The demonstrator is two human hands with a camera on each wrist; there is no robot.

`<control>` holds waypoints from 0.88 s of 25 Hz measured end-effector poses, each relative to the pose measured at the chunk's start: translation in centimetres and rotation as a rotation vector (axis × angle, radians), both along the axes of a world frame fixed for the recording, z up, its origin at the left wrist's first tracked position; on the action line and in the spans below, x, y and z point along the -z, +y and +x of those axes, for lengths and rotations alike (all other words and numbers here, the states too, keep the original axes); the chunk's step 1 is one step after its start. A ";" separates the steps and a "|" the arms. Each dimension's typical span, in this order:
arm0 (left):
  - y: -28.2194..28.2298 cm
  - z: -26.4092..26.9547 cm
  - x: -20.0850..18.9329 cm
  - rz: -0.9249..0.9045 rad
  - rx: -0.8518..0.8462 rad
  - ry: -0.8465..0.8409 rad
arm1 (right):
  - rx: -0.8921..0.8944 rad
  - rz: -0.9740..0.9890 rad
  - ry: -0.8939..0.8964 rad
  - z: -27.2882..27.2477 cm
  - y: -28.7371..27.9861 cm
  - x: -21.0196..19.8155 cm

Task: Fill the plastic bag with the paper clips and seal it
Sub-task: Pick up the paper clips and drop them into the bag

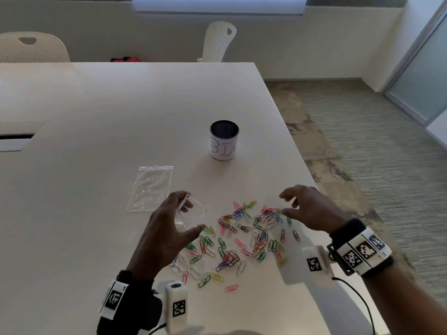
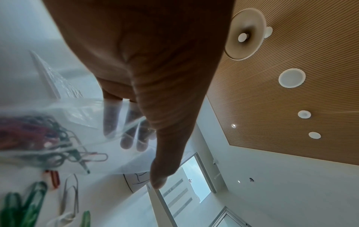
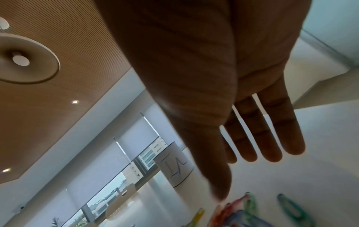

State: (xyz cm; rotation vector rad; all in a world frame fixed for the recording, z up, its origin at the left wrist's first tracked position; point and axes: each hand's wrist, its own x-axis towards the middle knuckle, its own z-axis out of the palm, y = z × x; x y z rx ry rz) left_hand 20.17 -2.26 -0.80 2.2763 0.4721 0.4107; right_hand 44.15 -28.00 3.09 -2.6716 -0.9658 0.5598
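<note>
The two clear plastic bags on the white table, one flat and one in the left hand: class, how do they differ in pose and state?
The flat clear plastic bag lies untouched on the white table; the held clear plastic bag is in the left hand's grip, beside the coloured paper clips. The flat bag looks empty; the left wrist view shows clips inside the held bag. The flat bag's top looks closed; the held bag's mouth gapes. Both are small and transparent.

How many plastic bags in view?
2. One bag lies flat on the table, beyond the left hand. The other bag is held open in that hand's grip, beside the paper clips. None seems hidden.
</note>
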 end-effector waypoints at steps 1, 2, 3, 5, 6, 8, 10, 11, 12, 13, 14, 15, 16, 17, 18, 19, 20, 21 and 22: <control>0.0 0.0 0.0 0.001 0.003 0.000 | 0.002 -0.065 0.024 0.0 -0.5 0.2; 0.0 0.0 -0.1 0.003 0.006 0.000 | 0.006 -0.117 0.062 -0.2 -1.0 0.4; -0.1 -0.1 -0.1 0.005 0.009 0.001 | 0.008 -0.150 0.097 -0.5 -1.2 0.5; -0.2 -0.1 -0.1 0.008 0.011 0.008 | -0.002 -0.154 0.138 -1.4 -0.9 0.8; -0.3 -0.1 -0.1 0.009 0.014 0.012 | -0.012 -0.128 0.152 -1.9 -0.6 1.0; -0.4 -0.1 -0.1 0.011 0.020 0.021 | -0.040 -0.070 0.170 -2.8 0.3 1.4; -0.3 -0.2 -0.1 0.015 0.022 0.024 | -0.074 -0.036 0.164 -3.5 1.3 1.7; -0.4 -0.3 -0.1 0.015 0.021 0.025 | -0.086 -0.028 0.152 -3.8 1.7 1.8; -0.4 -0.3 -0.1 0.015 0.018 0.026 | -0.096 -0.023 0.140 -4.0 2.1 1.7; -0.4 -0.4 -0.2 0.016 0.016 0.026 | -0.107 -0.015 0.128 -4.3 2.4 1.7; -0.4 -0.4 -0.2 0.018 0.015 0.026 | -0.121 -0.009 0.111 -4.5 2.7 1.7; -0.3 -0.4 -0.2 0.019 0.013 0.027 | -0.141 -0.001 0.087 -4.7 3.0 1.9; -0.3 -0.5 -0.2 0.020 0.013 0.025 | -0.160 0.009 0.057 -4.9 3.3 2.0; -0.3 -0.5 -0.2 0.020 0.012 0.024 | -0.174 0.025 0.029 -5.1 3.5 2.3; -0.2 -0.5 -0.2 0.019 0.011 0.021 | -0.183 0.041 0.003 -5.3 3.8 2.4; -0.2 -0.5 -0.2 0.016 0.011 0.020 | -0.189 0.055 -0.022 -5.5 4.0 2.6; -0.2 -0.5 -0.2 0.014 0.011 0.019 | -0.191 0.064 -0.046 -5.6 4.2 2.7; -0.2 -0.5 -0.3 0.013 0.010 0.018 | -0.190 0.078 -0.063 -5.7 4.3 2.7; -0.2 -0.5 -0.3 0.013 0.008 0.019 | -0.186 0.091 -0.072 -5.6 4.3 2.7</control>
